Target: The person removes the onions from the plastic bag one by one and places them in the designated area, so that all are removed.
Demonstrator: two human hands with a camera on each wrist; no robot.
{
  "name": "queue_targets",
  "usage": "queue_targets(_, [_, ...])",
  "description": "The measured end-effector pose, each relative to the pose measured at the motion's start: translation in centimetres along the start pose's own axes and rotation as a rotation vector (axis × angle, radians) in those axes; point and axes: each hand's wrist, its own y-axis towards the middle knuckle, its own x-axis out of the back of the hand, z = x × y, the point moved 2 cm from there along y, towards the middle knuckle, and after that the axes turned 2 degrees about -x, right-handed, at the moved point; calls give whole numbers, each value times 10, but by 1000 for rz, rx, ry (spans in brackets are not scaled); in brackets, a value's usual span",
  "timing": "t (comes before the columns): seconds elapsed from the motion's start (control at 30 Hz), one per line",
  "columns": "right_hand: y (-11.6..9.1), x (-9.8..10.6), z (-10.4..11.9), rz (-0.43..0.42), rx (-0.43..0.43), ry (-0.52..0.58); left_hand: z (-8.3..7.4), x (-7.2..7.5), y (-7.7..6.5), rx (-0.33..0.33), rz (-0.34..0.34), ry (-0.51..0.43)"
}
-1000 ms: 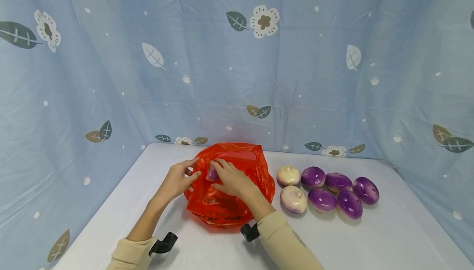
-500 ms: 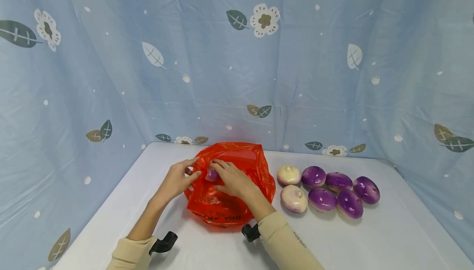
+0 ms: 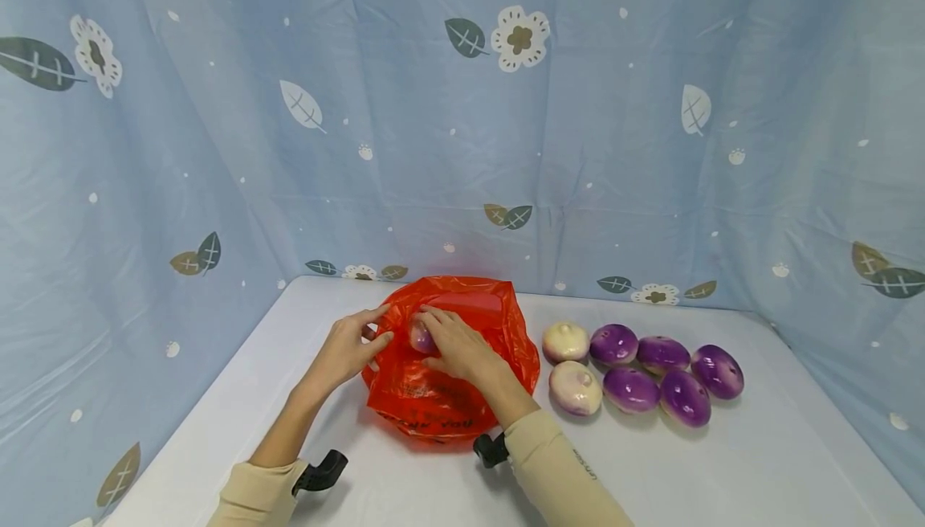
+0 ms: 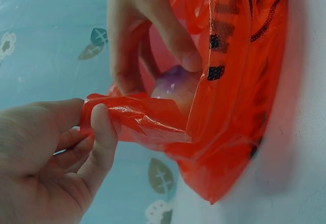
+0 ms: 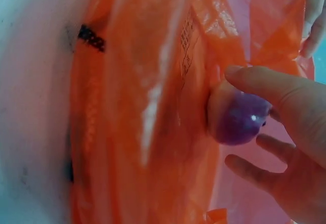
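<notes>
A red plastic bag (image 3: 433, 398) sits on the table with its mouth spread upward. My left hand (image 3: 348, 350) pinches the bag's left rim between thumb and fingers; the left wrist view shows the pinched fold of plastic (image 4: 147, 117). Inside the bag mouth, my right hand (image 3: 457, 344) holds a glossy purple-and-cream onion (image 5: 239, 114). Its thumb lies along one side of the onion, and some fingers reach round the far side while others are spread apart from it. The bag's wall hides part of the onion in the left wrist view.
Several more onions (image 3: 630, 390) lie in two rows right of the bag, mostly purple, with two cream ones nearest it. A blue patterned curtain (image 3: 405, 149) surrounds the white table (image 3: 751, 463) at the back and sides.
My right hand has shifted slightly right and turned the onion a little, so more of it shows. The left hand keeps its pinch on the bag rim.
</notes>
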Motion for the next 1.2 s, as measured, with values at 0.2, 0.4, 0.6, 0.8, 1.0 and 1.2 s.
queue_targets(0.2, [-2, 2, -5, -24, 1, -20, 0, 0, 0, 4, -3, 2])
queue_targets(0.4, [-6, 5, -8, -8, 4, -42, -1, -1, 0, 2, -1, 1])
queue_targets(0.6, [-10, 8, -8, 10, 0, -28, -2, -1, 0, 5, 4, -10])
queue_targets(0.8, [-17, 12, -6, 49, -5, -27, -2, -1, 0, 14, 3, -3])
queue_targets(1.0, [-24, 16, -5, 74, 0, -29, -2, 0, 0, 23, 4, 14])
queue_targets(1.2, [-31, 20, -7, 69, 8, -23, -3, 1, 0, 31, 1, 17])
